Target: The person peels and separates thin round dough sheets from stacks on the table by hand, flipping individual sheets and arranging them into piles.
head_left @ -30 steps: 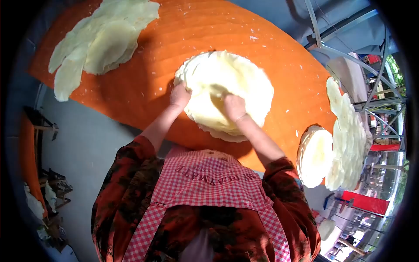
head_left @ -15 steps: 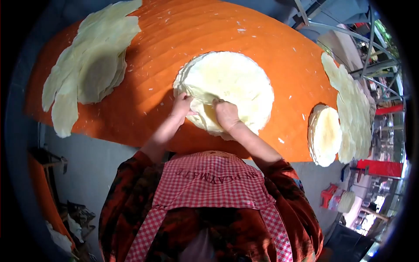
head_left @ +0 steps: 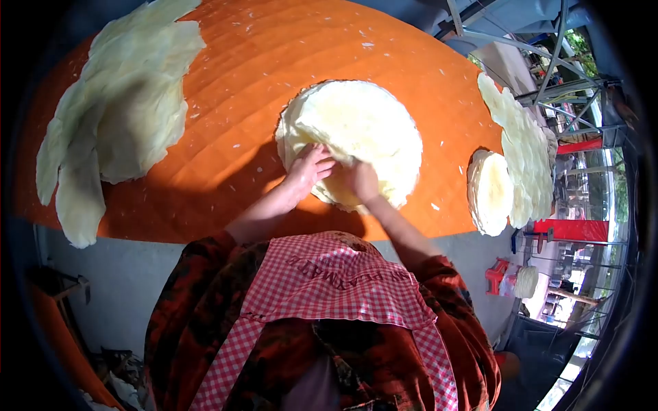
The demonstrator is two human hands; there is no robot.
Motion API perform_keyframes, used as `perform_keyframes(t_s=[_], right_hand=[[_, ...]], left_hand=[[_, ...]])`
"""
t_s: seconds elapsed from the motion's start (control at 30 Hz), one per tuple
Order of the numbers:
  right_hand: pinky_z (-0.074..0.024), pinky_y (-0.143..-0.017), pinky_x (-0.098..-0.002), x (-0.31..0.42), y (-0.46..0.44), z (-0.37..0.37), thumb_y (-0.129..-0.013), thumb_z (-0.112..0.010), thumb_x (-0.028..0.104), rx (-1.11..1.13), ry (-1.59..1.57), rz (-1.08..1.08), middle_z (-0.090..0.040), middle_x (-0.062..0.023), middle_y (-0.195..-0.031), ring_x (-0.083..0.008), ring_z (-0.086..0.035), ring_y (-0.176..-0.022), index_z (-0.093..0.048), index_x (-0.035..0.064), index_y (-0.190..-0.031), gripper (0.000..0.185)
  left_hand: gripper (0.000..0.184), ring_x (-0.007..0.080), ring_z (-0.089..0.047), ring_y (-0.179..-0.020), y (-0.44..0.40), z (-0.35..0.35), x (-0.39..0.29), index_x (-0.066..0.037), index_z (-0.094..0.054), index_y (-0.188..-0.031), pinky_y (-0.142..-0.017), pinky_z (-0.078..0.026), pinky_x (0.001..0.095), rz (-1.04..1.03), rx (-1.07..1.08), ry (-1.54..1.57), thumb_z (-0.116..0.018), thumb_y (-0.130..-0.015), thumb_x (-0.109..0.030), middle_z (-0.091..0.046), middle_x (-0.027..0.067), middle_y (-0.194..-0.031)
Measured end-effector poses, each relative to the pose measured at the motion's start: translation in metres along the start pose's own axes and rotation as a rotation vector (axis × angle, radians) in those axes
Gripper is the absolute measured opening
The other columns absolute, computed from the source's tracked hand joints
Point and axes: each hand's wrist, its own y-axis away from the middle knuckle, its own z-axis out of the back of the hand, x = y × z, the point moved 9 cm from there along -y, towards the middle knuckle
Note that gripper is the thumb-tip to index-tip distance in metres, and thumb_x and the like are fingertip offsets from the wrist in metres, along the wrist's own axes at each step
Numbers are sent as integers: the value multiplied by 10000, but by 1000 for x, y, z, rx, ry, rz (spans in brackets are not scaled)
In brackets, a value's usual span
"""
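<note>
A round stack of thin, pale flatbreads (head_left: 363, 116) lies in the middle of the orange cloth. The near edge of the top sheet is lifted and curls away from the layers beneath it. My left hand (head_left: 312, 168) rests at the stack's near left part, its fingers stretched out and slightly apart against the lifted edge. Just right of it, my right hand (head_left: 362, 181) is closed at the same edge, with a bit of flatbread in its fingers. Motion blurs this hand, and its fingertips are partly hidden.
Overlapping flatbread sheets (head_left: 137, 89) cover the left end of the orange cloth (head_left: 240, 89). At the right stand a smaller flatbread stack (head_left: 491, 192) and another spread of sheets (head_left: 524, 157). A red stool (head_left: 496, 276) is on the floor at right, near metal frames.
My left hand has shifted right and its fingers have straightened. My right hand has moved slightly right and blurred. The lifted edge has changed shape, and the whole view has shifted somewhat.
</note>
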Motion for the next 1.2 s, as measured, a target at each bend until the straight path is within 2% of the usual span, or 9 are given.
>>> perform_keyframes(t_s=[0.13,0.2,0.33,0.4,0.67,0.9,1.07,1.13,1.2], right_hand=[[-513,-731,-330,-67,-82,157,-804,-677,203,-248,32,216,-648,-40,-826,-165,-613,-811,-650,-4,-1036,312],[-529,-648,-334,-99,-105,278,-701,-724,209,-355,-312,72,-675,-96,-779,-156,-634,-682,-691,-12,-874,282],[-516,-611,-366,12,-20,375,-746,-610,168,-571,170,333,-664,-200,-765,-262,-674,-684,-668,-17,-899,247],[-506,-601,-380,29,-4,353,-748,-600,160,-554,323,292,-646,-224,-776,-303,-665,-681,-667,-2,-902,234],[-514,-668,-426,16,-14,24,-792,-493,97,-289,315,224,-658,-144,-802,-328,-641,-742,-659,127,-896,198],[-529,-687,-412,50,5,28,-762,-580,136,-302,324,271,-644,-174,-952,-336,-632,-829,-548,32,-1089,345],[-531,-720,-411,56,29,16,-784,-573,140,-607,43,382,-627,-171,-1040,-334,-619,-945,-508,30,-1210,444],[-498,-749,-423,-10,-33,18,-800,-605,175,-99,-104,-72,-620,-217,-1032,-349,-600,-959,-612,24,-1052,294],[-487,-637,-420,-51,-73,103,-797,-595,175,-265,68,190,-662,-130,-801,-260,-620,-710,-644,-19,-881,217]], left_hand=[[517,216,-457,-1165,-21,15,22,-34,-343,-1319,-922,-415,334,-119,-57,-582,-563,-901,-244,-451,113,-1302],[473,162,-501,-1041,-38,24,34,-56,-379,-1288,-836,-444,300,-159,-80,-622,-578,-893,-223,-507,79,-1220],[386,158,-524,-809,-1,34,-9,-66,-440,-1166,-702,-457,288,-505,-330,-633,-634,-832,-72,-531,59,-979],[318,161,-507,-737,44,40,-49,-52,-460,-1029,-678,-456,296,-674,-640,-712,-661,-785,-16,-502,68,-862],[181,205,-595,-658,-6,76,-14,8,-552,-815,-609,-463,343,-277,-461,-687,-693,-755,-88,-602,85,-710],[99,86,-516,-642,3,43,-33,-9,-565,-819,-533,-411,242,-445,-370,-584,-641,-803,-69,-561,23,-720],[126,268,-600,-977,10,4,-36,-40,-487,-974,-812,-544,418,-54,-64,121,-548,-876,-89,-564,116,-966],[138,303,-603,-979,12,10,-49,-16,-478,-976,-841,-538,437,-182,-30,183,-544,-885,-97,-566,153,-999],[144,290,-613,-934,10,40,-55,-10,-473,-989,-827,-545,409,-283,-174,134,-540,-886,-84,-565,156,-984]])
